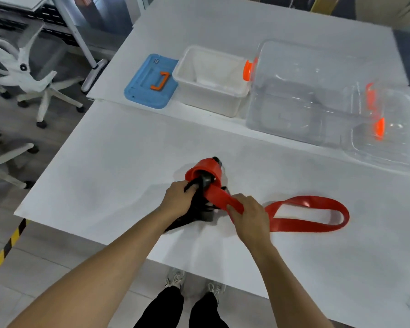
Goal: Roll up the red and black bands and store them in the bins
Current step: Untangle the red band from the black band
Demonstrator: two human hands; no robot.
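You've only got the one head cam here, looking forward and steeply down over the white table [104, 147] from its near edge, close above it, with the bins at the table's far side up top.

2 bands: 1 red band [308, 214], 1 black band [194, 209]. 2 bins: 1 white bin [211, 95], 1 clear bin [301, 107]. Also 1 blue lid [149, 84], 1 clear lid [388, 138], 2 hands.
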